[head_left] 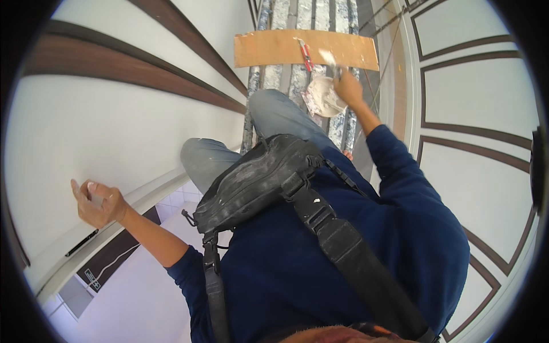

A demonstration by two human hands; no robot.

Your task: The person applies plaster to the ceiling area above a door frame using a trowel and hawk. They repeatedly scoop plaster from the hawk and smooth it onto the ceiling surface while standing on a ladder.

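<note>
My right hand (pixel 347 88) is closed round a small putty knife (pixel 328 56), whose white-coated end is blurred and whose handle is mostly hidden by my fingers. Just left of and below that hand stands a round white bowl (pixel 323 98) with white paste in it and smeared on its rim. The tool's end hangs over a long wooden board (pixel 257 50), on which lies a red utility knife (pixel 306 55). Out to the left, my left hand (pixel 98 204) is raised beside a white panel, holding nothing, its fingers loosely bent and apart.
Board and bowl rest on a paint-spattered slatted bench (pixel 280 75) in front of my knees. White panels with dark brown trim (pixel 469 97) rise on the right. A white surface with brown strips (pixel 143 117) flanks my left. A black waist bag (pixel 251 183) lies across my lap.
</note>
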